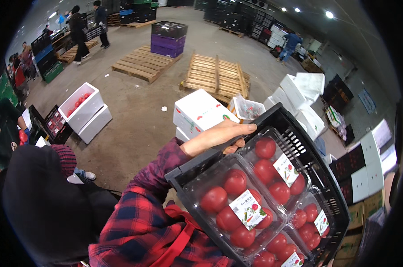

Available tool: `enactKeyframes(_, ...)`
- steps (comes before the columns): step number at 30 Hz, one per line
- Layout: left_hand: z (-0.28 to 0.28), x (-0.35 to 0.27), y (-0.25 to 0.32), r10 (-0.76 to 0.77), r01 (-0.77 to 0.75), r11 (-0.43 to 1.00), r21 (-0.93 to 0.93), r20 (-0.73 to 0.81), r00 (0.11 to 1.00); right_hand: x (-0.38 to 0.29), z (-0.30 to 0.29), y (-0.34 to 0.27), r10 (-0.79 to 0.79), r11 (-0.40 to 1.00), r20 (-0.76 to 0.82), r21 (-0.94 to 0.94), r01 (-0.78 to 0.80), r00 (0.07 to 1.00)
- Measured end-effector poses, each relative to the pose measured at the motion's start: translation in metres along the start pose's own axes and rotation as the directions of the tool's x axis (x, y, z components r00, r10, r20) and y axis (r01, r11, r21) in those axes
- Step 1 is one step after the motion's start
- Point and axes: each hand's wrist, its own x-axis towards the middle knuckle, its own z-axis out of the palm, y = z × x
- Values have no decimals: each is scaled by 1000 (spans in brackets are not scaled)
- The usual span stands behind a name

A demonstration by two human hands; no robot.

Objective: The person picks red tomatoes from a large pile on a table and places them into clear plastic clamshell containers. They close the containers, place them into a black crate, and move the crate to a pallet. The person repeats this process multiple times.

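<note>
A black plastic crate (336, 197) is held up at a slant before me. My left hand (218, 135) grips its upper-left end, thumb over the rim and fingers curled beneath. Clear plastic clamshell packs of red tomatoes fill the crate: one large pack (235, 177) lies nearest my left hand, a second pack (266, 167) sits above it, and others are at the lower right. Each pack bears a printed white label (248, 209). Only a sliver of my right hand (329, 263) shows at the bottom edge, against the crate's lower-right side; its fingers are mostly hidden.
A person in a black hood (44, 200) is close on my left. White foam boxes stand ahead (201, 111), at right (308, 116), and at left, where one box (79, 101) holds tomatoes. Wooden pallets (218, 75) and purple crates (168, 45) lie beyond. People walk farther off.
</note>
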Motion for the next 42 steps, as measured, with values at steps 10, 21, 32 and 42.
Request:
enactKeyframes(10,-213,-12,44,30,-33,999,-5,-306,952,76,2,-184,-202,971,-97,-148,186,975)
enactKeyframes(21,-394,-49,104,48,-14,998,55,-695,717,366,162,-328,-419,833,271,-265,485,867)
enactKeyframes(32,-636,-136,-19,-324,96,945,-314,-937,132,555,521,-292,11,915,271,-390,100,962)
enactKeyframes(42,-718,-138,35,-206,152,968,-202,-978,12,638,623,-289,-26,856,263,-492,157,964)
